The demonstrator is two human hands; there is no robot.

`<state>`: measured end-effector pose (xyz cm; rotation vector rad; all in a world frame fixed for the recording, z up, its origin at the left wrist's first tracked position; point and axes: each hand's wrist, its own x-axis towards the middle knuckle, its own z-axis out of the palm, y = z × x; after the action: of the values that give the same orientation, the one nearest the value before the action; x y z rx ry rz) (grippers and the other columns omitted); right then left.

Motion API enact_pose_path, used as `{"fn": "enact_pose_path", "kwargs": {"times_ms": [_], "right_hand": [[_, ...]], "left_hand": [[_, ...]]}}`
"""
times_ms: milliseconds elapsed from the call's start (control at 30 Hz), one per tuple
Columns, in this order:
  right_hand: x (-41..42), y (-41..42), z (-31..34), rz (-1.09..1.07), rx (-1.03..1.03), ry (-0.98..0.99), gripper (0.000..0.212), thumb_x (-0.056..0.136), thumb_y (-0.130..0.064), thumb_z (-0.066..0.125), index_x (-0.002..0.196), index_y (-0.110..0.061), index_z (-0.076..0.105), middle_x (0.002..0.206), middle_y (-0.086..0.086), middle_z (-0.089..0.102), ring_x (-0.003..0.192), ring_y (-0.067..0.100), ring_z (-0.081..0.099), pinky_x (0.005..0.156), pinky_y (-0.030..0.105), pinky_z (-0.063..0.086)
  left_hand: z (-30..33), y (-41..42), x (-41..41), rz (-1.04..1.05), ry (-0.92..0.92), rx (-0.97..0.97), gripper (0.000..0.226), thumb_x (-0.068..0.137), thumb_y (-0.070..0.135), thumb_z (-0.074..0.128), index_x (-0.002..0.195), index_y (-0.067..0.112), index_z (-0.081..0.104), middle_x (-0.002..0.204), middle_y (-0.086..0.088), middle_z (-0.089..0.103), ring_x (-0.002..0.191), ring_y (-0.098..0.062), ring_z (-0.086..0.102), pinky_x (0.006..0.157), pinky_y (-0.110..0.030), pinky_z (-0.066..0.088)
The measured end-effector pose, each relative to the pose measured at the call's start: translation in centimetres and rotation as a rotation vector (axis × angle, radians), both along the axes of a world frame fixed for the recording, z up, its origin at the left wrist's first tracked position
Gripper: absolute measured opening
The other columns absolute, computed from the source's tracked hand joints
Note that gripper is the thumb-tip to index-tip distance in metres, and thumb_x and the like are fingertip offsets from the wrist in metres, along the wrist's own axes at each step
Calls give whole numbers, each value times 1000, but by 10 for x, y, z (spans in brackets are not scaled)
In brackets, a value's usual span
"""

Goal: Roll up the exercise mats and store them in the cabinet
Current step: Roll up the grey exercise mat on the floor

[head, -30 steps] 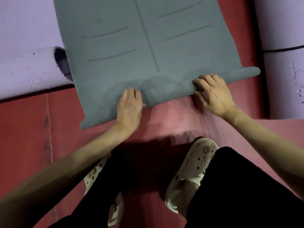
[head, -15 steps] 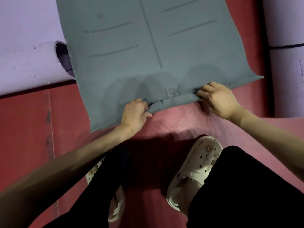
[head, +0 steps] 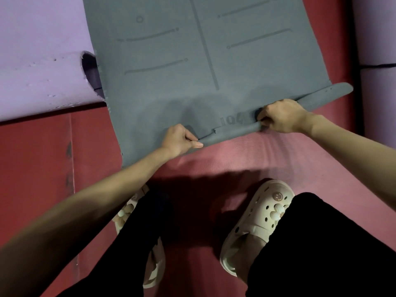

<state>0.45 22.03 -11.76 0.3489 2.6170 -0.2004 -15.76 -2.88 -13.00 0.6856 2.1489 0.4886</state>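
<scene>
A grey exercise mat [head: 171, 86] with printed lines lies flat ahead of me, stretching out of the top of the view. Its near edge is curled into a thin roll [head: 233, 131] that runs up to the right. My left hand [head: 182, 139] pinches the roll's left part between thumb and curled fingers. Further right, my right hand [head: 282, 115] has its fingers curled over the roll. The left stretch of the near edge still lies flat.
A pink mat [head: 278, 159] lies under the grey one and under my feet in cream clogs [head: 257, 224]. Purple mats lie at the left [head: 38, 67], one end rolled, and at the right [head: 377, 86]. Red floor [head: 34, 168] lies left.
Both hands went from lying over the folded edge to gripping it with curled fingers. The fold at the near edge has tightened into a thin roll; the digits printed there now show.
</scene>
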Motion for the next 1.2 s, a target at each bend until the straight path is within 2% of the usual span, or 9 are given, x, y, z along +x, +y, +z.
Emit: {"fn": "enact_pose_path", "kwargs": {"times_ms": [67,267,400,567,667,767,867,1033,1200], "right_hand": [[-2,1,-1,-69,19,-19,23,87,-22,59,108,-18,68,111,8,69,104,30,62,84,35,45],[-11,1,0,-272,-71,13,40,83,-24,71,114,-13,49,102,8,68,99,30,63,81,36,40],[-10,0,2,-280,-31,-29,16,82,-27,72,90,-17,63,99,7,69,97,30,63,82,34,43],[-10,-1,2,-326,-54,-16,9,79,-22,73,85,-18,67,98,7,68,95,31,63,74,32,42],[5,-9,-8,-71,67,212,4,78,-10,70,80,-9,67,91,13,61,88,36,59,58,32,36],[35,-17,-22,240,178,404,8,79,-4,55,73,-1,59,84,16,52,76,34,50,57,39,39],[48,-21,-28,240,212,434,30,82,-18,44,87,5,62,91,15,52,81,33,47,64,42,41],[45,-22,-34,265,251,544,23,92,-10,47,80,4,61,85,14,53,76,33,50,61,42,42],[45,-20,-37,338,317,583,15,87,-3,57,73,3,59,83,14,52,72,32,50,57,41,42]], "left_hand": [[-2,4,-6,84,-39,-42,26,67,23,87,88,10,79,80,1,72,67,1,58,59,-2,40],[-2,16,-24,285,-205,-194,38,53,23,94,77,3,74,54,1,61,57,-12,57,70,-29,54],[2,22,-28,306,-327,-294,44,56,17,94,60,15,50,39,2,50,48,-11,49,58,-21,46],[0,24,-25,336,-301,-323,46,54,21,95,57,17,49,37,4,50,50,-12,50,61,-23,47],[1,26,-25,370,-289,-311,46,54,20,95,57,17,49,34,5,49,45,-11,50,51,-18,44],[1,29,-25,376,-249,-314,48,51,18,96,53,17,47,35,4,51,41,-9,50,43,-18,40],[0,31,-24,352,-167,-315,48,49,23,96,48,15,49,37,3,54,43,-11,53,51,-21,43],[1,32,-14,143,166,-295,57,48,41,94,73,2,61,90,-17,71,91,-30,68,67,-31,43],[1,33,-4,-11,312,-201,46,56,31,92,85,5,68,93,-14,71,95,-34,65,72,-34,45]]}}
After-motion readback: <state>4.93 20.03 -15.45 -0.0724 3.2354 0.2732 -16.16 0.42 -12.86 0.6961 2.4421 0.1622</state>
